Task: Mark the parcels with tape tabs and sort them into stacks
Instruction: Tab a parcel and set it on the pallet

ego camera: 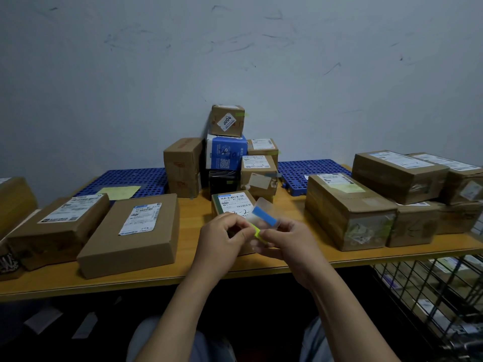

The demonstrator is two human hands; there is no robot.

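Observation:
Over the table's front edge, my left hand (pixel 222 236) pinches a yellow-green tape tab (pixel 256 231). My right hand (pixel 287 240) holds a clear backing sheet (pixel 261 218) that carries a blue tab (pixel 264 216) and meets the yellow-green tab at its fingertips. Just behind the hands lies a small parcel (pixel 233 203) with a white label and handwriting on top. Several brown parcels lie flat at the left (pixel 133 233) and stand stacked at the right (pixel 347 210). A taller stack of small boxes (pixel 226 152) stands at the back centre.
The wooden table (pixel 193 212) carries blue perforated pallets (pixel 130 180) along the wall, one with a yellow sheet on it. A black wire cage (pixel 431 291) holding more parcels stands at the lower right. My knees show below the table edge.

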